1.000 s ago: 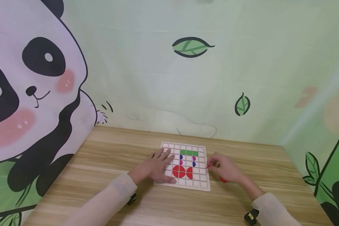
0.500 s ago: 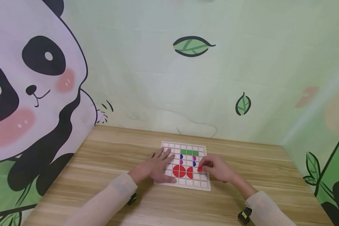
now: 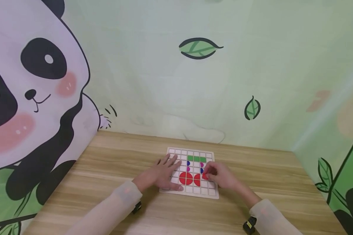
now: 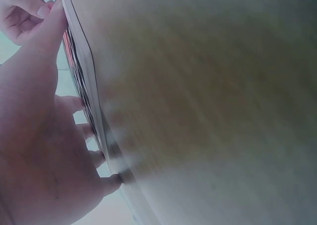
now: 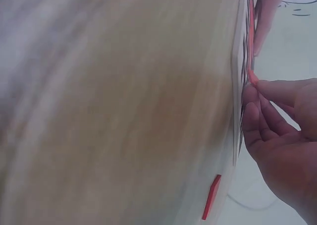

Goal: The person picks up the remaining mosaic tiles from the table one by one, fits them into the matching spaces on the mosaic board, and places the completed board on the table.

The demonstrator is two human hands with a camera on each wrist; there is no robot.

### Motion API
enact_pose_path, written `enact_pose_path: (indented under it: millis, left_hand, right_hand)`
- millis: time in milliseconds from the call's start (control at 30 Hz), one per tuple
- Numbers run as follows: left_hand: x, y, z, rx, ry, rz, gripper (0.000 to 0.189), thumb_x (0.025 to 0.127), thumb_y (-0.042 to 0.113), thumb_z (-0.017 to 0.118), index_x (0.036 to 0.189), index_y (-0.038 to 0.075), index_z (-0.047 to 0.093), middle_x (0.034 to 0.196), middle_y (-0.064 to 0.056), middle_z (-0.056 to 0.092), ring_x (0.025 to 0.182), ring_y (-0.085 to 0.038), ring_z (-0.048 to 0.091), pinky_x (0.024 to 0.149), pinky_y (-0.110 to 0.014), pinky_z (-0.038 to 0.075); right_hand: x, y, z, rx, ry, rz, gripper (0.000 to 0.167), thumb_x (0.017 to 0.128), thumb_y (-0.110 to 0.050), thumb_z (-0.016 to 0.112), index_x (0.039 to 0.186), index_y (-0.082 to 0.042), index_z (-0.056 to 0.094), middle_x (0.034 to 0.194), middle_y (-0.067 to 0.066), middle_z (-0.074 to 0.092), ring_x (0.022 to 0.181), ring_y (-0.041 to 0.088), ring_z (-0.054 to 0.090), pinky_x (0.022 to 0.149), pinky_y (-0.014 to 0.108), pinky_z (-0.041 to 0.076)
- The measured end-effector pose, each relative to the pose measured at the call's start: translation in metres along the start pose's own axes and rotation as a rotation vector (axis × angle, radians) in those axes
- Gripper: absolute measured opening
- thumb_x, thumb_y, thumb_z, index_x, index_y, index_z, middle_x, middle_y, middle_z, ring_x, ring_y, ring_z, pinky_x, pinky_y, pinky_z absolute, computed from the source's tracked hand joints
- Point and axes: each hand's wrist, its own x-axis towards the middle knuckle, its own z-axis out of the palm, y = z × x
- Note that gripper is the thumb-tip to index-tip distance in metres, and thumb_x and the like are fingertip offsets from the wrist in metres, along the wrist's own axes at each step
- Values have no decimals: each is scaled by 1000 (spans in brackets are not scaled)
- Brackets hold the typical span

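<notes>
A white square board [image 3: 204, 192] with a grid of cells lies on the table. My left hand [image 3: 164, 174] rests on its left side, fingers spread and straight; in the left wrist view the fingertips [image 4: 113, 181] sit along the board's edge. Over the right half, my right hand [image 3: 222, 175] pinches a small red piece [image 3: 205, 176] between thumb and index finger, right beside a red half-circle [image 3: 197, 180]. A full red circle [image 3: 186, 178] of quarter pieces sits left of that. Above are green squares [image 3: 196, 159] and small blue and pink half-circles [image 3: 188, 169].
Another red piece [image 5: 212, 197] lies on the wooden table [image 3: 120, 153] off the board's right side, seen in the right wrist view and hidden behind my right hand in the head view. A green wall cloth [image 3: 153, 98] with a panda print stands behind the table.
My right hand has moved left from beside the board's right edge to over its cells, carrying the red piece up to the red half-circle. The left hand has stayed in place.
</notes>
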Motion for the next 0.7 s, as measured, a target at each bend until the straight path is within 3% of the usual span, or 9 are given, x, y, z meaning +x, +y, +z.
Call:
enact_pose_path:
  millis: [700]
  left_hand:
    - [-1, 2, -2, -22, 2, 1, 114, 87, 84, 60, 172, 20, 19, 179, -10, 4, 163, -40, 0, 127, -64, 12]
  right_hand:
    - [1, -5, 4, -63, 5, 25, 10, 99, -5, 75, 103, -14, 77, 97, -4, 66, 90, 17, 59, 81, 32, 54]
